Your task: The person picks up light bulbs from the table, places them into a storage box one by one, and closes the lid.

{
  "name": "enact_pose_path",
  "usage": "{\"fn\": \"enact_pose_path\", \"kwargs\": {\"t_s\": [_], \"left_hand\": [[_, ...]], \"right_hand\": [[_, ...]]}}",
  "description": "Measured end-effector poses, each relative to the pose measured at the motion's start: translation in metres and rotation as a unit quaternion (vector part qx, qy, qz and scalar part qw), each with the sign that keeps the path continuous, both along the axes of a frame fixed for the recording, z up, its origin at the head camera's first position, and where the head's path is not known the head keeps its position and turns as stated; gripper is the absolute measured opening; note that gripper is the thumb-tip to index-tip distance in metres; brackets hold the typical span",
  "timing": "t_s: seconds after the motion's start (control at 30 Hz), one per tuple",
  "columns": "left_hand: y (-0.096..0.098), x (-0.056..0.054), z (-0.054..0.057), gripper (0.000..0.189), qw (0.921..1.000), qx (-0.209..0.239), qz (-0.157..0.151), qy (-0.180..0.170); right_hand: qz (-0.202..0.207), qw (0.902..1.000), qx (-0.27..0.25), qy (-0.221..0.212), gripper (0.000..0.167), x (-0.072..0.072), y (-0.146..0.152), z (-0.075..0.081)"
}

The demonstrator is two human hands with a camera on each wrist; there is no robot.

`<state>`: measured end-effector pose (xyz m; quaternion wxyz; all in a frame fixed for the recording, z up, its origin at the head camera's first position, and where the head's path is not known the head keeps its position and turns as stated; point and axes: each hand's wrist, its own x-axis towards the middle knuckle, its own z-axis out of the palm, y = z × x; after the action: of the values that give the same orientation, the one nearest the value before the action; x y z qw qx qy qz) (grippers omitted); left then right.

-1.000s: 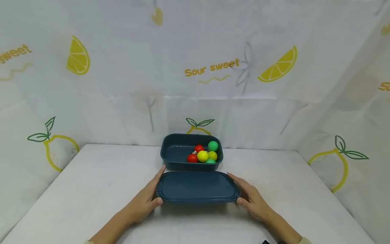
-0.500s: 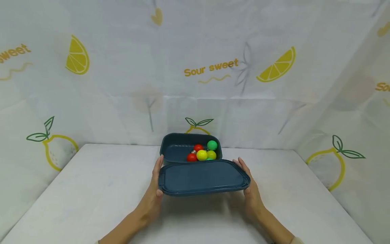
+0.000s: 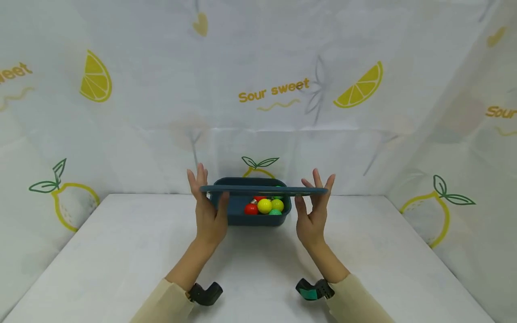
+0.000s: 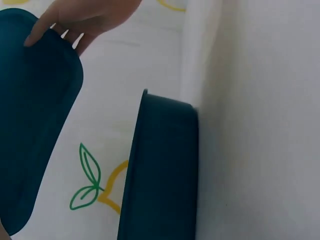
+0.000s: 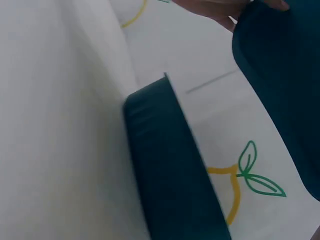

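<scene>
My left hand (image 3: 210, 220) and my right hand (image 3: 314, 222) hold a dark blue lid (image 3: 264, 190) by its two ends, raised above the table. Each thumb presses the underside while the other fingers spread up past the edge. In the head view the lid shows nearly edge-on. Behind it stands a dark blue box (image 3: 254, 220), partly hidden by the lid. Inside the box, toward its right side, lie a yellow ball (image 3: 264, 206), a red ball (image 3: 251, 209), a green ball (image 3: 275, 212) and several others. In the left wrist view the right hand (image 4: 95, 15) grips the lid's far end.
The box stands on a white-covered table (image 3: 258, 278), close to the back. A white cloth backdrop (image 3: 161, 107) with lemon prints rises behind and at both sides. Dark wrist devices (image 3: 205, 294) sit at both wrists.
Both hands have lifted the lid from low in front of the box, raising it and tilting it until it shows edge-on over the box's opening. The box stays put.
</scene>
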<state>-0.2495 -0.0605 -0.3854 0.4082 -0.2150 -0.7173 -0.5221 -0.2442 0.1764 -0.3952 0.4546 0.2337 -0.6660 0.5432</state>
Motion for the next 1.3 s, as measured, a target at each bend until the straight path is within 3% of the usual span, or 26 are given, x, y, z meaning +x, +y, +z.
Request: {"fn": "enact_pose_path", "kwargs": {"t_s": [0.2, 0.33, 0.4, 0.5, 0.63, 0.73, 0.87, 1.0, 1.2, 1.3], "left_hand": [[0.004, -0.019, -0.006, 0.086, 0.9944, -0.027, 0.068, 0.076], [-0.008, -0.029, -0.014, 0.071, 0.9806, -0.109, 0.113, 0.117], [-0.016, -0.033, -0.019, 0.068, 0.9734, -0.155, 0.123, 0.115], [-0.024, -0.037, -0.028, 0.073, 0.9672, -0.207, 0.125, 0.076], [-0.027, -0.041, -0.038, 0.079, 0.9619, -0.252, 0.102, -0.028], [-0.027, -0.044, -0.044, 0.082, 0.9545, -0.262, 0.083, -0.117], [-0.027, -0.045, -0.051, 0.081, 0.942, -0.254, 0.056, -0.212], [-0.027, -0.046, -0.052, 0.077, 0.9285, -0.246, 0.044, -0.275], [-0.029, -0.049, -0.047, 0.069, 0.904, -0.247, 0.042, -0.347], [-0.029, -0.052, -0.045, 0.067, 0.8976, -0.246, 0.04, -0.363]], "right_hand": [[-0.083, 0.996, 0.023, 0.022, 0.084, -0.015, -0.004, 0.002], [-0.136, 0.9871, 0.083, 0.01, 0.079, -0.021, -0.003, -0.002], [-0.153, 0.982, 0.11, -0.013, 0.073, -0.023, -0.001, -0.003], [-0.17, 0.9737, 0.143, -0.051, 0.065, -0.025, 0.002, -0.006], [-0.158, 0.9642, 0.173, -0.125, 0.064, -0.029, 0.004, -0.012], [-0.13, 0.9538, 0.182, -0.2, 0.064, -0.033, 0.003, -0.018], [-0.106, 0.9295, 0.189, -0.299, 0.065, -0.037, 0.001, -0.027], [-0.094, 0.9047, 0.191, -0.369, 0.069, -0.04, -0.002, -0.034], [-0.079, 0.8822, 0.183, -0.427, 0.064, -0.044, -0.002, -0.037], [-0.078, 0.8752, 0.187, -0.439, 0.064, -0.046, -0.003, -0.035]]}}
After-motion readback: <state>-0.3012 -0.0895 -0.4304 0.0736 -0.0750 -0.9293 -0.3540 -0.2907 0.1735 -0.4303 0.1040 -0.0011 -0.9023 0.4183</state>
